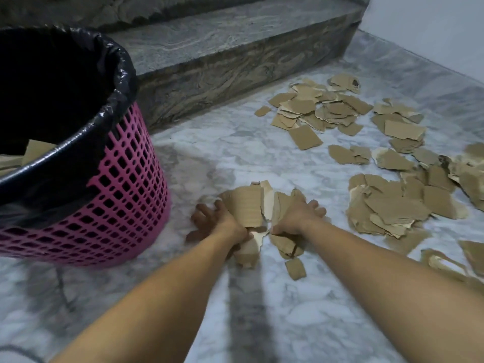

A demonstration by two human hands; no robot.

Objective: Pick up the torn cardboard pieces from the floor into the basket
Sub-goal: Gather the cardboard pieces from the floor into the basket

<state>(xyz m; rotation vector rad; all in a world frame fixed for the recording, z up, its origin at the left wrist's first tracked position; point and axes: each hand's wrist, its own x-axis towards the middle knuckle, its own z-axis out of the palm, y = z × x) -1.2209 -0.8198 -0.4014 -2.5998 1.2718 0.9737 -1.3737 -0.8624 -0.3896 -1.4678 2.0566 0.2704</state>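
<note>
We have a bundle of torn cardboard pieces squeezed between both hands at the lower centre of the frame, down at the marble floor. Our left hand presses in from the left with its fingers curled round the bundle's edge; our right hand closes on it from the right, fingers wrapped over the far side. The bundle's long axis runs away from us, up the frame, between the two palms. A small loose scrap lies just below the bundle, outside the grip.

The pink basket, lined with a black bag, stands to the left and slightly above our hands, nearer the left one, and some cardboard already shows inside it. So we judge the coming move as a lift and swing leftward over the rim. Many more scattered pieces cover the floor at the right of the frame, so much of the task remains.
</note>
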